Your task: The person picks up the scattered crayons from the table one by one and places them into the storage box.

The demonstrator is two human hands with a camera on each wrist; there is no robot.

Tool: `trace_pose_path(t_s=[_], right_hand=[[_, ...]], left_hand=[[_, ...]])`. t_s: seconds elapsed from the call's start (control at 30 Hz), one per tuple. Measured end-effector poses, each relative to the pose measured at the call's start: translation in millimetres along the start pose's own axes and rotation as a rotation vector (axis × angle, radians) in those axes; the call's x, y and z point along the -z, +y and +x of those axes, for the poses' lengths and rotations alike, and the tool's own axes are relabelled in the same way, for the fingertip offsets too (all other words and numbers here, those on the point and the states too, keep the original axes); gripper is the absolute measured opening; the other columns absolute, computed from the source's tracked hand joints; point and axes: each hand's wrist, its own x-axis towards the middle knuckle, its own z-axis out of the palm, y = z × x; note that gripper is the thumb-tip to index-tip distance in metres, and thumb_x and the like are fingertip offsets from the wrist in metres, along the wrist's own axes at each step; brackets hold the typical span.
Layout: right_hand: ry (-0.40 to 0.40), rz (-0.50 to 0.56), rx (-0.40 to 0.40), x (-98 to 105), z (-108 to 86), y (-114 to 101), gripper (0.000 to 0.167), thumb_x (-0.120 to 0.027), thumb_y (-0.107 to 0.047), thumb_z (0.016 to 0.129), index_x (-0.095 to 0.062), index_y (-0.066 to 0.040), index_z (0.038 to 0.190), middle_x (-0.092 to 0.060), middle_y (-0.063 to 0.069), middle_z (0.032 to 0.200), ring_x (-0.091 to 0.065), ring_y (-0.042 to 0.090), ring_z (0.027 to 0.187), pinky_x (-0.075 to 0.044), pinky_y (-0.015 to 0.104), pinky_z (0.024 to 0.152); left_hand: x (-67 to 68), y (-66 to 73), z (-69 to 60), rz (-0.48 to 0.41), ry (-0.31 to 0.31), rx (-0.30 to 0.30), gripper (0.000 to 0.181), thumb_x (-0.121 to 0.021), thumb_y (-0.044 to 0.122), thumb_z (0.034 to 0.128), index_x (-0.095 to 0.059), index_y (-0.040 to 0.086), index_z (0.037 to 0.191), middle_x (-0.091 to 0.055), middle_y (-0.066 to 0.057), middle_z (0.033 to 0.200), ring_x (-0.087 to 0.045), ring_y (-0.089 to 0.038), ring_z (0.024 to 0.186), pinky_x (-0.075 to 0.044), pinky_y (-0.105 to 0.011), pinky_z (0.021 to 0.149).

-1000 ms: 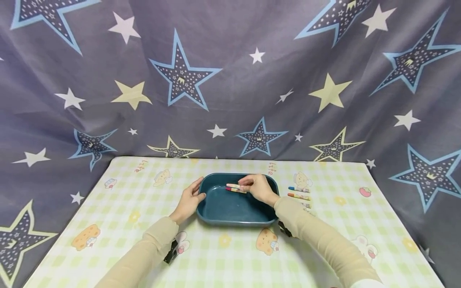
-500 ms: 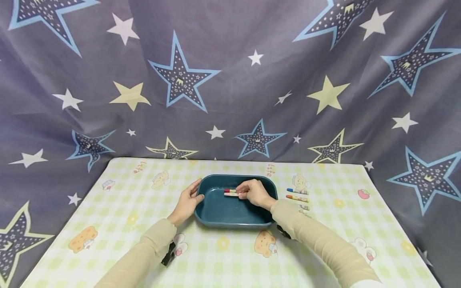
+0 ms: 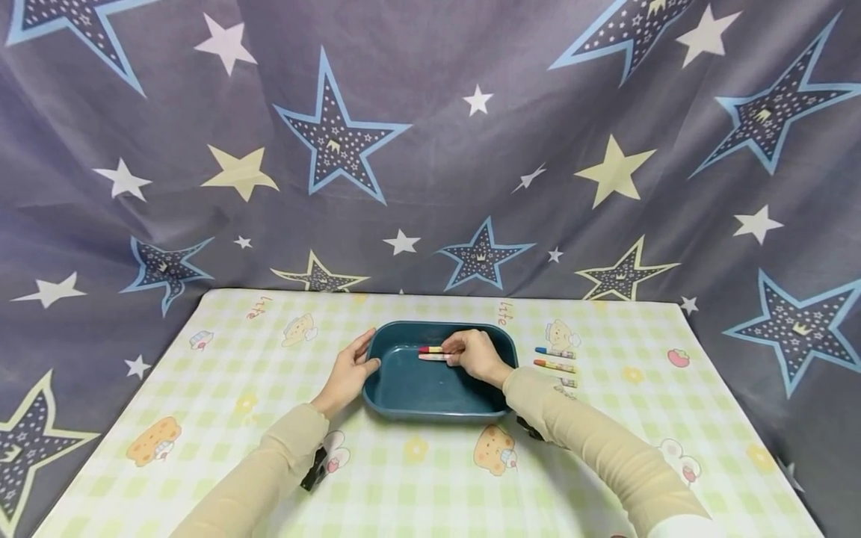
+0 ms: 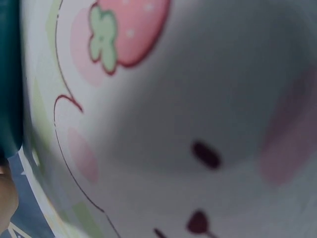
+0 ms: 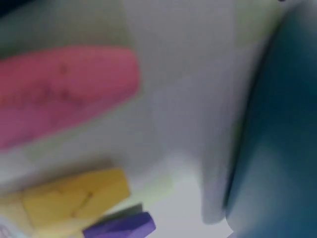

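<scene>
Red-ended stick crayon (image 3: 429,350) moved from 6 to 12 o'clock of pale-pink stick crayon (image 3: 433,357), head view. Right hand (image 3: 479,356): grip clamped on both inside dark-teal rounded plastic tray (image 3: 417,388), so not released. Left hand (image 3: 344,376) grips its 9 o'clock rim. Left wrist: tray at 9. Right wrist: blunt pink crayon (image 5: 69,89), yellow crayon (image 5: 79,198), purple crayon (image 5: 121,227) outside, 7–10 o'clock.

a grey cloth (image 3: 417,172) — printed with stars — hangs behind and beside the green-checked tabletop (image 3: 215,403).
</scene>
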Motion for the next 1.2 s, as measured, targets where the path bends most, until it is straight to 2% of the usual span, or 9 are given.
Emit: trace_pose_path(t_s=[0.43, 0.8, 0.97, 1.13, 1.2], right_hand=[[0.011, 0.025, 0.0, -1.7, 2.1, 2.0, 0.021, -0.076, 0.001, 0.068, -0.072, -0.005, 0.088, -0.072, 0.006, 0.082, -0.068, 0.015, 0.077, -0.055, 0.022, 0.069], [0.017, 0.073, -0.015, -0.7, 1.3, -1.5, 0.018, -0.073, -0.008, 0.076, -0.073, -0.007, 0.094, -0.072, 0.005, 0.088, -0.067, 0.015, 0.082, -0.055, 0.023, 0.07], [-0.003, 0.164, -0.016, 2.7, 0.4, -4.5, 0.021, -0.071, -0.01, 0.078, -0.072, -0.004, 0.098, -0.072, 0.008, 0.091, -0.067, 0.016, 0.083, -0.055, 0.023, 0.07], [-0.022, 0.362, -0.036, 12.7, -3.0, -6.0, 0.03, -0.068, -0.015, 0.081, -0.067, -0.001, 0.108, -0.07, 0.012, 0.1, -0.066, 0.02, 0.092, -0.055, 0.027, 0.077], [-0.022, 0.411, -0.048, 18.2, -5.6, -7.0, 0.034, -0.068, -0.018, 0.082, -0.066, -0.001, 0.111, -0.069, 0.013, 0.104, -0.065, 0.021, 0.095, -0.055, 0.029, 0.08]], left_hand=[[-0.4, -0.1, -0.7, 0.006, 0.01, -0.002, 0.06, -0.049, -0.004, 0.0883, -0.028, 0.004, 0.144, -0.037, -0.019, 0.143, -0.039, -0.028, 0.13, -0.037, -0.035, 0.103], [-0.3, 0.6, -1.7, -0.007, 0.01, 0.005, 0.059, -0.048, -0.002, 0.0894, -0.027, 0.006, 0.144, -0.036, -0.018, 0.143, -0.037, -0.027, 0.131, -0.036, -0.033, 0.104], [-0.5, 0.6, -2.1, -0.009, -0.002, 0.013, 0.06, -0.047, -0.002, 0.0901, -0.025, 0.007, 0.145, -0.035, -0.017, 0.144, -0.037, -0.027, 0.131, -0.036, -0.035, 0.104], [-1.1, 1.0, -1.2, -0.01, -0.002, 0.015, 0.06, -0.048, -0.002, 0.0898, -0.025, 0.006, 0.145, -0.036, -0.017, 0.144, -0.038, -0.027, 0.131, -0.037, -0.036, 0.104], [-1.1, 1.1, -0.9, -0.01, 0.0, 0.02, 0.06, -0.048, -0.002, 0.0895, -0.026, 0.007, 0.145, -0.036, -0.017, 0.144, -0.038, -0.027, 0.131, -0.037, -0.035, 0.104]])
